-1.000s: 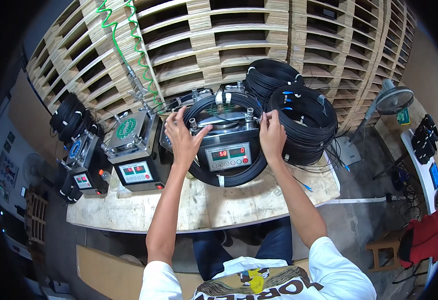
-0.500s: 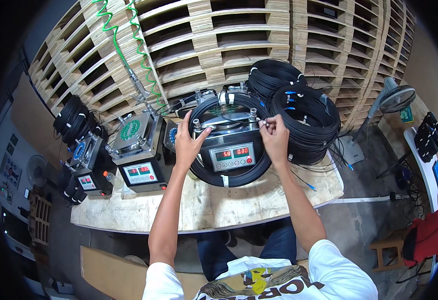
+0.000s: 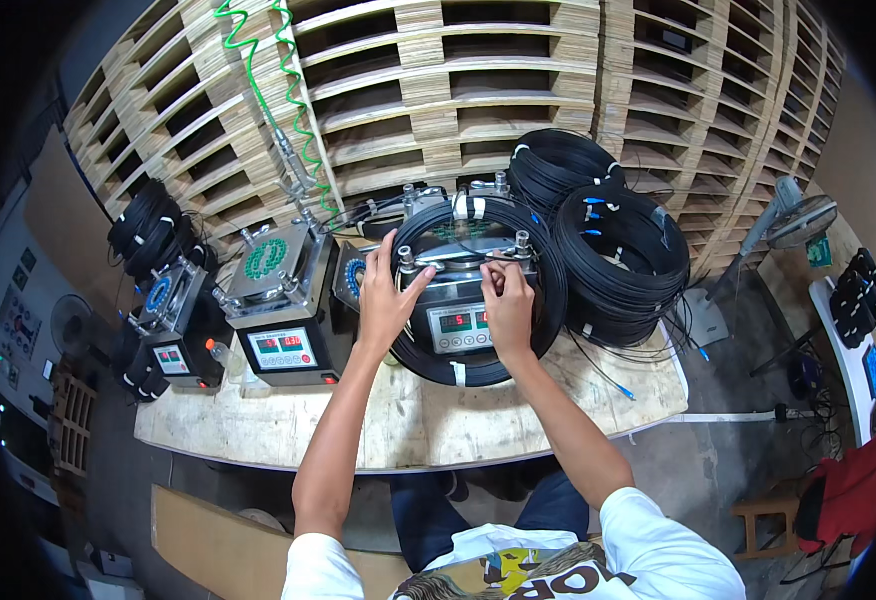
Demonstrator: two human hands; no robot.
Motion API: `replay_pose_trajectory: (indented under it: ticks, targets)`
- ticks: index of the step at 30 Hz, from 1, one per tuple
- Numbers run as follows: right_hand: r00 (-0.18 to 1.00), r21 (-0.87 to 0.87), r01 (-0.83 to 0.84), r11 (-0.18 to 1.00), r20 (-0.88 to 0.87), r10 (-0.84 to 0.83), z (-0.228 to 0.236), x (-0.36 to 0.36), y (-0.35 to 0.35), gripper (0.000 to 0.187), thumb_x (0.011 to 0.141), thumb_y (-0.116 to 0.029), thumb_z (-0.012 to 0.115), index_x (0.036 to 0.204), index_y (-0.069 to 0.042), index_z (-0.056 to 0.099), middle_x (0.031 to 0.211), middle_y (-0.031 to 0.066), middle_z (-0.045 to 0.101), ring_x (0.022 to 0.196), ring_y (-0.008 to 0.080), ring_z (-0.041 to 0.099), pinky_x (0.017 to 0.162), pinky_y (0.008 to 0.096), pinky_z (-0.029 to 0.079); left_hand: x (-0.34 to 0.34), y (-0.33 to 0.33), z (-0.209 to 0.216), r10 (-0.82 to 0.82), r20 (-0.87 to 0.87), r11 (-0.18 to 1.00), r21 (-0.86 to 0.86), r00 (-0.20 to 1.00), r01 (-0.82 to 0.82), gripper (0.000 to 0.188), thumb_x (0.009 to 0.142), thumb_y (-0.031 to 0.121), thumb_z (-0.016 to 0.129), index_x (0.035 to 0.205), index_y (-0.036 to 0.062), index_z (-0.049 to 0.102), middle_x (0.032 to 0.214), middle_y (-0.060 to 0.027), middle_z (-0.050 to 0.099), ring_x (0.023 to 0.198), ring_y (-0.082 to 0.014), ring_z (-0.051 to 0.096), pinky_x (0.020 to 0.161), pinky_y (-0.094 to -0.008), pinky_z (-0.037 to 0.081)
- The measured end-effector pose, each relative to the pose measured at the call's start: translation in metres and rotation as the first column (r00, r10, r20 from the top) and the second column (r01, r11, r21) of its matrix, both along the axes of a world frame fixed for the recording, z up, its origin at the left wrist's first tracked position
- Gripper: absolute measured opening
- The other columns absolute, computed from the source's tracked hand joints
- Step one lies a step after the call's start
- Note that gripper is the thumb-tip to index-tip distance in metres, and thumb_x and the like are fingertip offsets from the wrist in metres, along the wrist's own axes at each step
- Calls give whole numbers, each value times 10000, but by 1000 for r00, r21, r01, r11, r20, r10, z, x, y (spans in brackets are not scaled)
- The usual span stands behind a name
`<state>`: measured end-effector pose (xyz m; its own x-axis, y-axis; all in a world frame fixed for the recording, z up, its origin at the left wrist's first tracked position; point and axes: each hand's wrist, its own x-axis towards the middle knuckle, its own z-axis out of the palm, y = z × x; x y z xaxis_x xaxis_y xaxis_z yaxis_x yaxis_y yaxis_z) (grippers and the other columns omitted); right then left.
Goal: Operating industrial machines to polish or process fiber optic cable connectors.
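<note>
right grip [image 3: 510, 310] curls near the shiny metal machine [image 3: 459, 291].

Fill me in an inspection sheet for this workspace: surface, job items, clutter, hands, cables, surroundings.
Surface: pale wooden tabletop, stained.
Job's things: black cable coil, apparently looped around the right-hand machine; two similar machines stand to the left.
Clutter: orange-capped bottle between the two left machines.
Hands: left hand spread at the machine's front left post; right hand partly covers the display, fingers bunched by the front edge of its top; any grip unclear.
Cables: stacked black coils at the right; a blue connector on a loose end.
Surroundings: wooden pallets behind, grey fan at right.
</note>
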<state>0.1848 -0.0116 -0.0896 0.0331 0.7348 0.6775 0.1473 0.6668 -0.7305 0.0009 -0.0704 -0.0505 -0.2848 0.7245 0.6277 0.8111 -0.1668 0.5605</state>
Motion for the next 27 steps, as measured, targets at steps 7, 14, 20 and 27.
replay_pose_trajectory:
  ticks: [7, 14, 20, 27]
  targets:
    - [899, -112, -376, 920, 197, 392, 70, 53, -8, 104, 906, -42, 644, 941, 36, 703, 715, 72, 692, 597, 90, 650, 542, 244, 482, -14, -10, 1, -75, -55, 997, -36, 996, 73, 784, 888, 362, 749, 1498, 69, 354, 1309, -252, 504, 1198, -439, 554, 986, -478, 471]
    - [792, 32, -365, 930, 535, 293, 145, 25, 165, 141, 923, -84, 670, 991, 28, 721, 743, 64, 692, 636, 91, 624, 592, 248, 501, -12, -5, 5, -102, -18, 994, -33, 995, 101, 676, 959, 339, 658, 1496, 60, 358, 1355, -248, 483, 1232, -431, 532, 1029, -469, 442]
    - [252, -351, -503, 790, 815, 522, 126, -31, 240, 204, 817, -74, 761, 973, 49, 717, 777, 93, 712, 687, 169, 650, 622, 334, 525, -12, -3, 3, -107, -17, 992, -70, 994, 105, 655, 977, 322, 630, 1505, 56, 347, 1354, -248, 478, 1238, -427, 526, 1038, -463, 434]
    - [270, -291, -534, 794, 832, 486, 117, -47, 221, 94, 804, 33, 652, 835, 56, 566, 711, 149, 635, 675, 265, 596, 609, 410, 458, -17, -6, 5, -102, 4, 991, -84, 995, 102, 654, 980, 317, 625, 1504, 51, 338, 1351, -255, 474, 1232, -442, 524, 1015, -480, 445]
